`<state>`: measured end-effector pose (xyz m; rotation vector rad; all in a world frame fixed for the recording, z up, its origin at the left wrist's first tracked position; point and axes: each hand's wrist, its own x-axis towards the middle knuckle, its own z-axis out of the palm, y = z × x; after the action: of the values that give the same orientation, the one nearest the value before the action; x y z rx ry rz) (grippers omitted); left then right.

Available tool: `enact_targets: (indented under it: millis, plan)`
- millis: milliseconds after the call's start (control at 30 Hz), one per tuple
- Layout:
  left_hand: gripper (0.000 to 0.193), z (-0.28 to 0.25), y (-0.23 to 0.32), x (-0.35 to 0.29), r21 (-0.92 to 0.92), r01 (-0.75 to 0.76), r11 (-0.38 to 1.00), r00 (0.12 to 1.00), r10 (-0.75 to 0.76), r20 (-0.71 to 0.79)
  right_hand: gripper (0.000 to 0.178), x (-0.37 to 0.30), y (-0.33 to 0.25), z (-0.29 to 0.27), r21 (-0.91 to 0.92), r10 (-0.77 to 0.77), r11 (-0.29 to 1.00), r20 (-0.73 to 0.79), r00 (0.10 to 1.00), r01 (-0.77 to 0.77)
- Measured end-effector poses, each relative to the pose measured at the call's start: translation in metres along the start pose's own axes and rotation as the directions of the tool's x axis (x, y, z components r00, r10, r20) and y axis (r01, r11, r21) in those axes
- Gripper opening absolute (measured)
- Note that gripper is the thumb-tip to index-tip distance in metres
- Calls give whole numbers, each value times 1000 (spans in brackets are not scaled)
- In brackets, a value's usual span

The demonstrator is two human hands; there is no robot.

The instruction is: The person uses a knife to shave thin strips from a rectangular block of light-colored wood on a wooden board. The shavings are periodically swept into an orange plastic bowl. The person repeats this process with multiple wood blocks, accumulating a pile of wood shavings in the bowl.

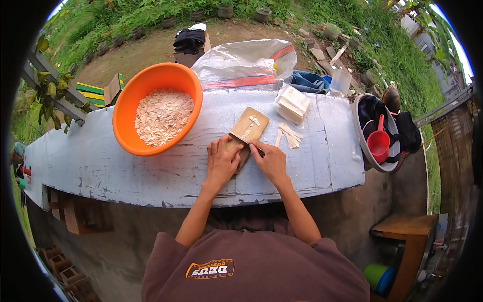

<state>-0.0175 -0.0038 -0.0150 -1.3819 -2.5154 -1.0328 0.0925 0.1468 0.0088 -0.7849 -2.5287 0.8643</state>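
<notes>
A small wooden cutting board (255,121) lies slanted on the pale table, with several small cut pale pieces (255,121) on its far end. Across its middle runs a thin dark-edged blade of a knife (240,138), its near end pinched in my right hand (271,162). My left hand (221,162) rests on the board's left side with curled fingers; whatever lies under them is hidden. Right of the board, flat pale strips (290,136) are fanned out on the table. Behind them sits a clear plastic pack (293,103) of similar strips.
To the left stands an orange basin (121,118) holding many pale flakes (163,117). A large clear plastic bag (241,63) lies at the table's far edge, beside blue cloth (308,81). At the right, a grey bucket (363,146) holds a red dipper (378,143) and dark cloth.
</notes>
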Motion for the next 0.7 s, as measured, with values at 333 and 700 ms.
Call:
enact_targets:
  millis: [333, 700]
  plan:
    - [24, 0, -3, -6, 3, 5, 1000, 1000, -5, -1, 26, -20, -2, -16, -16, 55, 998, 55, 997, -54]
    - [21, 1, -5, -9, -24, 11, 1000, 999, -12, -46, 25, -14, -9, -7, 21, -2, 1000, -3, 1000, 2]
